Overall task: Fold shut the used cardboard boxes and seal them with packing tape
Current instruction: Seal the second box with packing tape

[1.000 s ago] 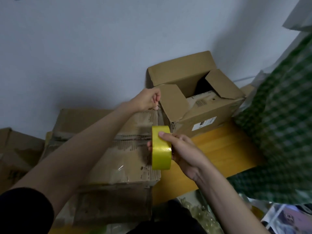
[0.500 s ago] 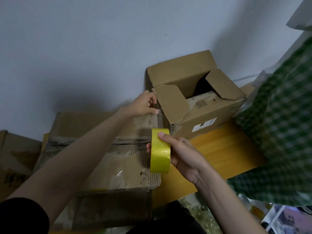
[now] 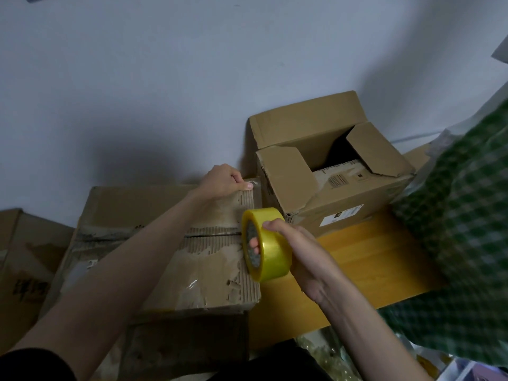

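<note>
Since a sec ago tape roll (image 3: 265,244), light & slick, tilts core-up by closed worn box (image 3: 165,243), right hand (image 3: 299,254) gripping thru core, left hand (image 3: 224,181) pinching tape end on far edge; soft torn flaps.

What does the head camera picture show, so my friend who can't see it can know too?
A person's right hand holds a yellow tape roll over a worn, folded-shut cardboard box, while the left hand presses on its far edge. Beside it, an open box stands against the wall.
</note>
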Demonstrator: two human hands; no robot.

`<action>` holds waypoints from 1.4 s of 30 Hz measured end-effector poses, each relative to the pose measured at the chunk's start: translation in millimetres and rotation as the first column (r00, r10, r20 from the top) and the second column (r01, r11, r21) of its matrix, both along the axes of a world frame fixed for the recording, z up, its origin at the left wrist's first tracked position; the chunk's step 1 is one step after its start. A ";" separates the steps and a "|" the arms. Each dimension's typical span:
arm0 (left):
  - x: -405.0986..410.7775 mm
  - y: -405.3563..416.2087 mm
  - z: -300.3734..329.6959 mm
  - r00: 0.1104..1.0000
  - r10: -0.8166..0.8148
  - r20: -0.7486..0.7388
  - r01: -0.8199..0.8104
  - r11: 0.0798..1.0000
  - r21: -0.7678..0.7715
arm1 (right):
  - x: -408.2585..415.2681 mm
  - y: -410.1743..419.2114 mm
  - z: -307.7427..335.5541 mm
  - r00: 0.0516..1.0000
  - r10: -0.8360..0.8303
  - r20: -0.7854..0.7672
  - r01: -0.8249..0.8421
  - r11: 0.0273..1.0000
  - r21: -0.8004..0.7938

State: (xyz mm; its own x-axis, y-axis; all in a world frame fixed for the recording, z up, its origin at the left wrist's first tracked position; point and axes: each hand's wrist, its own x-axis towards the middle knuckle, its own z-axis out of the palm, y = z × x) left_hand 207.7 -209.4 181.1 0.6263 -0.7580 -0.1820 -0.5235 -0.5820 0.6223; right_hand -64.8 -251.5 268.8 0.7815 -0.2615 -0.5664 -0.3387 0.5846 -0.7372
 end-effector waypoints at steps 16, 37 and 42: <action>62.9 4.5 0.2 0.968 0.246 0.044 -0.244 0.969 -0.043 | 55.3 -28.7 25.7 0.992 0.087 -0.087 -0.101 0.979 -0.179; 44.7 13.0 3.1 0.952 0.294 0.087 -0.285 0.953 -0.101 | -46.5 38.8 -28.5 0.989 -0.011 -0.146 -0.040 0.941 -0.337; 40.2 14.3 3.7 0.958 0.276 0.076 -0.267 0.957 -0.110 | -47.4 45.6 -39.6 0.973 -0.036 -0.226 -0.055 0.921 -0.385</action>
